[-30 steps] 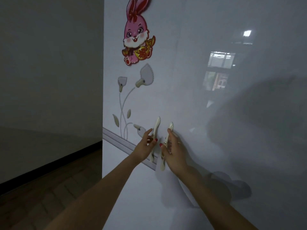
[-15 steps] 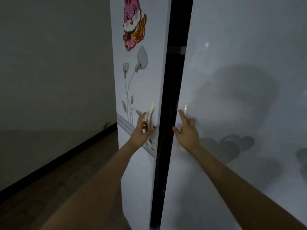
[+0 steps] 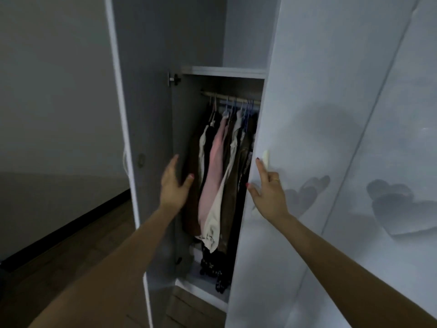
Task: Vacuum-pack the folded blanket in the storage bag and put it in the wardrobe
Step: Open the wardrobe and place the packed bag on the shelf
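The white wardrobe [image 3: 307, 114] stands in front of me with both doors swung apart. My left hand [image 3: 173, 185] is open with straight fingers, beside the inner face of the left door [image 3: 146, 102]; whether it touches the door I cannot tell. My right hand [image 3: 269, 192] holds the cream handle [image 3: 266, 156] of the right door, index finger pointing up along the door edge. The folded blanket and the storage bag are not in view.
Several garments [image 3: 220, 176] hang from a rail [image 3: 229, 97] and fill the open compartment under a shelf [image 3: 224, 71]. The wardrobe floor [image 3: 203, 287] shows below them. To the left are a wooden floor [image 3: 71, 252] and a grey wall [image 3: 54, 91].
Both doors have swung from shut to wide apart, exposing the hanging clothes. My left hand has let go of the left handle; my right hand stays on the right handle.
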